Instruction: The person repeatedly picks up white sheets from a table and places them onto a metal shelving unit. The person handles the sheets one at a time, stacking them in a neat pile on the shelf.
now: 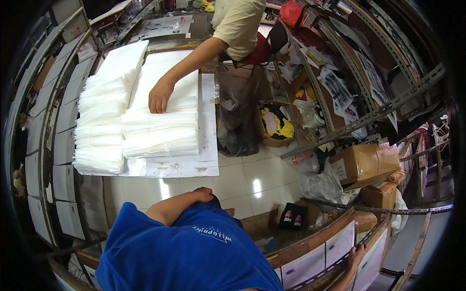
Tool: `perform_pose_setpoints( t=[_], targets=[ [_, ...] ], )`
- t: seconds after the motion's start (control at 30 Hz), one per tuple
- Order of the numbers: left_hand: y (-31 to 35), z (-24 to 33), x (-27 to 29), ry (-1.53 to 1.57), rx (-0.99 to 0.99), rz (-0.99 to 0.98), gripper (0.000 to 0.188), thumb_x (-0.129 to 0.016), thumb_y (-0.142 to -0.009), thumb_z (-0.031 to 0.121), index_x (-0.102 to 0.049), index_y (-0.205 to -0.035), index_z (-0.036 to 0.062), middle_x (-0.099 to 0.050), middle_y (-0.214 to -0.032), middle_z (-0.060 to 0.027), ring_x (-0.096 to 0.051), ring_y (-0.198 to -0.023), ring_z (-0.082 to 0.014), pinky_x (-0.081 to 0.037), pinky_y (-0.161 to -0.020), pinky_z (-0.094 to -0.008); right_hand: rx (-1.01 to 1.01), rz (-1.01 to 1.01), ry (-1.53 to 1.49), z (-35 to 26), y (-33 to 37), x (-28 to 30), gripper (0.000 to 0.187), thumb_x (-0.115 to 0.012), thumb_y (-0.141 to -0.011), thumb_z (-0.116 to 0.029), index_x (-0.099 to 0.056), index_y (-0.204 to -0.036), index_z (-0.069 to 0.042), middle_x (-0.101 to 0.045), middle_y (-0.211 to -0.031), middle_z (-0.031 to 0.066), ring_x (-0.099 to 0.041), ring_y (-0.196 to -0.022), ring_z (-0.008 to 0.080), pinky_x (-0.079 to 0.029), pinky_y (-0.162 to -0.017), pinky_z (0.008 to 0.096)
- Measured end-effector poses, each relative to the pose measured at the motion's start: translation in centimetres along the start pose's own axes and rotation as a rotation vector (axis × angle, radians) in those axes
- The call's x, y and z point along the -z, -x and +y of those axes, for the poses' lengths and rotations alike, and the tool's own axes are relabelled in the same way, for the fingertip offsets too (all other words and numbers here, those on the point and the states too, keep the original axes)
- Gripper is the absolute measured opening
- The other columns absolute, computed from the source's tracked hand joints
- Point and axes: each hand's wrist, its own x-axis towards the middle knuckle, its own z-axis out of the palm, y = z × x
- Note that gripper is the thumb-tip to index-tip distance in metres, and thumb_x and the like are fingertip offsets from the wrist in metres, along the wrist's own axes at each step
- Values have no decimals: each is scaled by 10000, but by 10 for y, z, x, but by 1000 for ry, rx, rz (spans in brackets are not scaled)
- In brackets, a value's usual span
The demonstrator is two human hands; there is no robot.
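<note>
My left hand [204, 194] is curled closed in front of my waist, over the tiled floor. No object shows in it. At the lower right my right hand [357, 253] grips the metal rail [335, 268] along a shelf edge. Across from me a person in a cream shirt [238, 29] reaches out an arm. That person's hand [161, 95] rests on a stack of thin white sheets [165, 140]. Beside it lies a second white stack [99, 145], its near edges fanned out. Both stacks sit on a table with a pale top [208, 140].
Shelving with white-fronted boxes [68, 182] lines the left. On the right, slotted metal racks [364, 131] hold papers and bags. Cardboard boxes [364, 162] and a clear plastic bag [318, 186] are piled below. A carton [276, 123] with yellow and black cloth stands beyond the table.
</note>
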Motion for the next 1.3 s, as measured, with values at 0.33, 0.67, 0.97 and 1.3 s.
perform_pose_setpoints(
  t=[0.33,0.67,0.97,1.3],
  targets=[
    [0,-131,-35,-119,-171,126,450,-478,-868,390,-641,-1044,10,-634,-1062,-244,-607,-1012,-384,-466,-874,-460,-154,105,102,-46,18,-9,511,-710,-680,-93,-592,-1173,-31,-374,-1390,265,-361,-1285,412,-318,-1078,437],
    [7,-165,-19,-162,-115,-5,386,-536,-846,362,-681,-972,28,-683,-926,-181,-652,-886,-292,-496,-784,-389,-350,126,279,-66,9,-11,352,-669,-690,-240,-669,-1011,-97,-404,-1381,226,-345,-1310,378,-292,-1088,453],
    [3,-156,-9,-36,-131,0,314,-554,-865,271,-679,-955,-3,-689,-857,-149,-650,-790,-232,-501,-710,-344,-434,67,232,-82,14,8,327,-637,-737,-229,-665,-1040,-109,-383,-1406,193,-316,-1338,342,-263,-1115,426],
    [-5,-149,-13,51,-89,-12,338,-527,-868,288,-677,-965,1,-692,-898,-157,-654,-846,-242,-506,-759,-344,-415,99,268,-68,16,-1,301,-648,-722,-223,-670,-1001,-112,-424,-1352,168,-348,-1303,342,-284,-1093,433]
  ],
)
